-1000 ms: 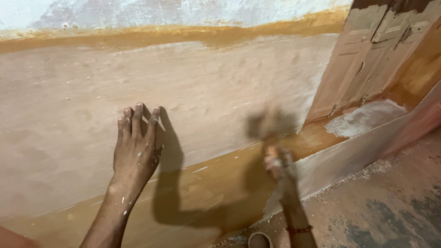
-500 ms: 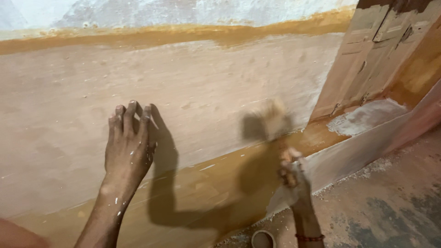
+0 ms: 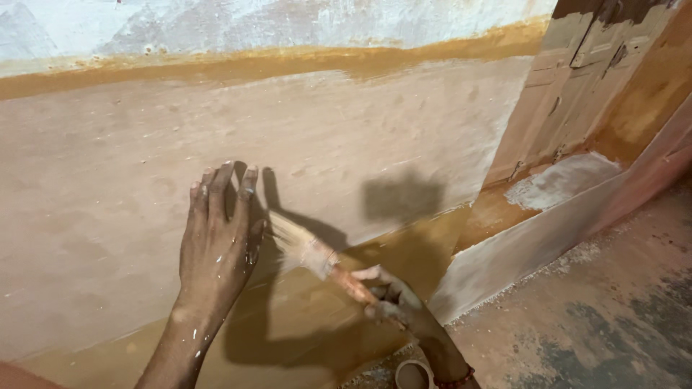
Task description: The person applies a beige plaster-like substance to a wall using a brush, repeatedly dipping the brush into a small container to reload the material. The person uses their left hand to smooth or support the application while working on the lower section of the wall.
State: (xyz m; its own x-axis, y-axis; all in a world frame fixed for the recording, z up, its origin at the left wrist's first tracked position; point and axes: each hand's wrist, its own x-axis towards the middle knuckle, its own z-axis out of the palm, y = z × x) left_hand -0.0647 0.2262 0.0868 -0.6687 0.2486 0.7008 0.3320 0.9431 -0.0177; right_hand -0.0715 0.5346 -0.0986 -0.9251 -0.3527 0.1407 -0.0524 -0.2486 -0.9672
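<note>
Left hand (image 3: pixel 216 241) lies flat and spread on the wall (image 3: pixel 346 144), fingers apart and pointing up, palm pressed to the pale painted patch, holding nothing; flecks of paint dot its wrist and forearm. Right hand (image 3: pixel 389 295) sits lower and to the right, fingers clamped together round the handle of a brush (image 3: pixel 310 252), which slants up and left so that its pale bristles reach almost to the left thumb, touching or just off the wall; I cannot tell which. Above both runs an ochre band (image 3: pixel 288 65) under a whitish upper wall, and a second ochre strip (image 3: pixel 310 317) runs along the bottom, where the shadows of the arms fall. At right a panelled door (image 3: pixel 569 86) leans in the corner, near a raised pale ledge (image 3: pixel 519 252) and a rough, stained floor (image 3: pixel 598 324). A small round pot (image 3: pixel 413 374) stands at the lower edge, just beside the right wrist. As I judge it, the bristles so near the braced hand could smear paint over its fingers, that palm could mark the coat if still wet, and a low swing of the right wrist could tip the pot.
</note>
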